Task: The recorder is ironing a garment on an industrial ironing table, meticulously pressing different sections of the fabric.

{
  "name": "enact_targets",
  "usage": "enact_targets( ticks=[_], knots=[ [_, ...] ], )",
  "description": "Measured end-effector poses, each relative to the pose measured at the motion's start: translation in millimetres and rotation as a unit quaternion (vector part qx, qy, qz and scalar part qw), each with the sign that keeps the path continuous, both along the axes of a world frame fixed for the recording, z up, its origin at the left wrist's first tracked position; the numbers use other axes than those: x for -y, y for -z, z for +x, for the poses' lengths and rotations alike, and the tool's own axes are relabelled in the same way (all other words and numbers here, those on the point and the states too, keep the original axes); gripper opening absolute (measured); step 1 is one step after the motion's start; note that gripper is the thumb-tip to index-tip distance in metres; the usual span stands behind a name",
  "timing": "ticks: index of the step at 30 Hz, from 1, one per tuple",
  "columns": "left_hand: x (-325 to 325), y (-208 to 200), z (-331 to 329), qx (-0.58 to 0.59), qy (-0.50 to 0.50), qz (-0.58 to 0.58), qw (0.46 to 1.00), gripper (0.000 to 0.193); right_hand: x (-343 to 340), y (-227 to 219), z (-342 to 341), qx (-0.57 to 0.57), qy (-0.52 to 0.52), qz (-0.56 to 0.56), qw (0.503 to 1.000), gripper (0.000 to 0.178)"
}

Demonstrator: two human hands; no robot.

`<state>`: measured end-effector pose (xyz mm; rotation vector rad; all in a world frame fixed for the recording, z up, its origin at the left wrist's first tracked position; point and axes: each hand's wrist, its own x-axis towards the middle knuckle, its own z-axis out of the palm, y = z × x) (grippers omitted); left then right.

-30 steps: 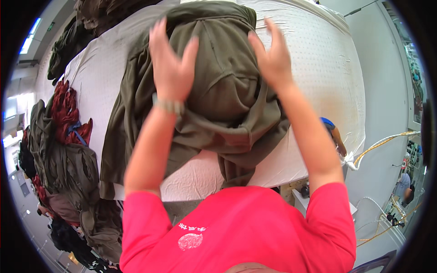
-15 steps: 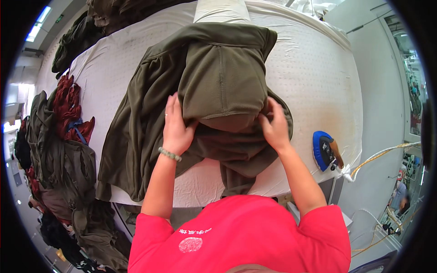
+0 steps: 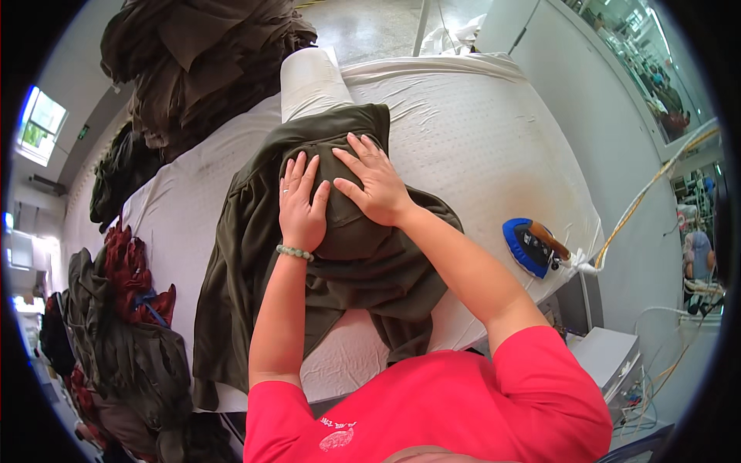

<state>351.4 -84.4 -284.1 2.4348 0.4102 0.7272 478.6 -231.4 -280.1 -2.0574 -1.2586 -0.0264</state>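
Observation:
A dark olive garment [image 3: 247,266] of thick, soft cloth lies draped over a white padded form [image 3: 312,81], whose far end sticks out beyond it. Part of the cloth is pulled over the form in a rounded, seamed panel. My left hand [image 3: 302,207] rests flat on the left of this panel, fingers spread. To its right, my right hand [image 3: 377,184] also presses flat with its fingers stretched out. Neither hand grips anything. Loose folds of the garment hang to the left and toward me. An iron [image 3: 525,248] with a blue sole cover and brown handle sits at the right.
The table has a white cloth cover [image 3: 482,116]. A tall heap of brown garments [image 3: 185,69] rises at the far left. Red cloth [image 3: 127,266] and grey-green garments [image 3: 147,363] hang along the left edge. A hose [image 3: 656,181] runs from the iron past a pale wall panel [image 3: 610,162].
Both hands have moved from the sides of the rounded panel onto its top and now lie flat there. The view has shifted, showing more of the brown heap.

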Motion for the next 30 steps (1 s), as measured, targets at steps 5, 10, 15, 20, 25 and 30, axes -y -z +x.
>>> enact_targets(
  ticks=[5, 10, 15, 20, 25, 30],
  knots=[
    [22.2, 8.0, -19.0, 0.038, -0.028, -0.029, 0.998, 0.048, 38.1, 9.0, -22.7, -0.025, 0.056, 0.079, 0.995, 0.053],
    [95.5, 8.1, -67.8, 0.013, -0.078, -0.007, 0.997, 0.045, 192.9, 40.4, -85.0, -0.056, 0.033, 0.106, 0.992, 0.027],
    [223.1, -17.5, -124.1, -0.020, 0.002, -0.270, 0.963, 0.033, 396.3, 51.6, -138.3, -0.178, 0.145, 0.087, 0.969, 0.015],
    [398.5, -76.7, -77.2, -0.098, 0.287, -0.785, 0.540, 0.039, 556.0, 169.6, -194.7, -0.279, 0.314, -0.071, 0.905, 0.020],
    [572.9, -129.3, 12.2, -0.218, 0.384, -0.799, 0.409, 0.049, 667.5, 300.5, -288.5, -0.477, 0.211, -0.346, 0.780, 0.031],
    [701.7, -107.6, 67.8, -0.279, 0.334, -0.849, 0.298, 0.031, 738.2, 323.8, -334.8, -0.548, 0.369, -0.202, 0.723, 0.033]
  ],
)
